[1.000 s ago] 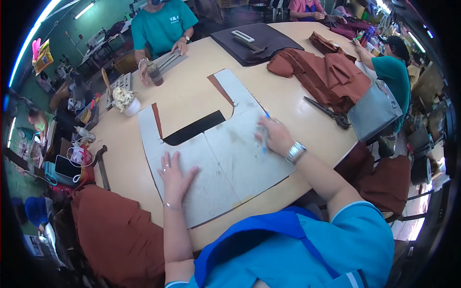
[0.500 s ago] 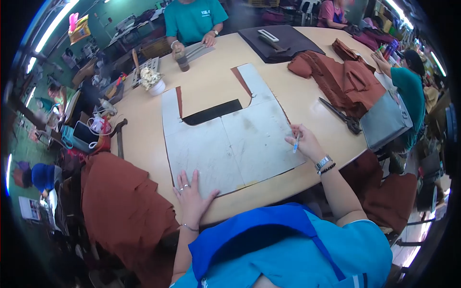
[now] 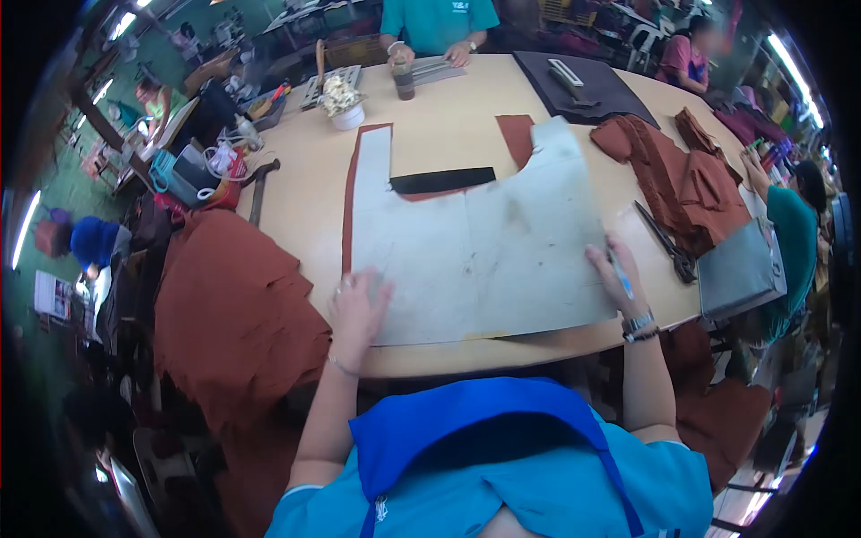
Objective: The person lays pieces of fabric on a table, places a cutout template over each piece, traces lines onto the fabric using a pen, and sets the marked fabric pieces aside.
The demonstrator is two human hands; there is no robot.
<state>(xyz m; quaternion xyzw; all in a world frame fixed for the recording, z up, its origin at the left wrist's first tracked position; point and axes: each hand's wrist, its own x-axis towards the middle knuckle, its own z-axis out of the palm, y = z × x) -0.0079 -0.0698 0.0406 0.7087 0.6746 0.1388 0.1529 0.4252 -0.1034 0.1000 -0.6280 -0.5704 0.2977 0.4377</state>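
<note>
A large pale grey U-shaped pattern template (image 3: 466, 260) lies over reddish-brown fabric (image 3: 349, 202) on the table, its right part raised and bent. Fabric shows along the left arm and beside the right arm (image 3: 515, 139). A black strip (image 3: 444, 181) sits in the notch. My left hand (image 3: 359, 307) is at the template's lower left edge, fingers bent and apart, somewhat blurred. At the right edge, my right hand (image 3: 617, 276) is closed on a light blue pen (image 3: 621, 275), its fingers also against the template.
Scissors (image 3: 665, 242) and brown fabric pieces (image 3: 700, 193) lie on the right. A hammer (image 3: 260, 190), a white flower pot (image 3: 345, 112) and a jar (image 3: 404, 81) stand or lie farther back. Stacked brown fabric (image 3: 238, 305) hangs at left. A co-worker in green (image 3: 439, 22) is across the table.
The template has shifted over the fabric and its right side has risen, uncovering fabric along the left. My left hand has gone from lying flat to bent fingers at the edge. My view has shifted.
</note>
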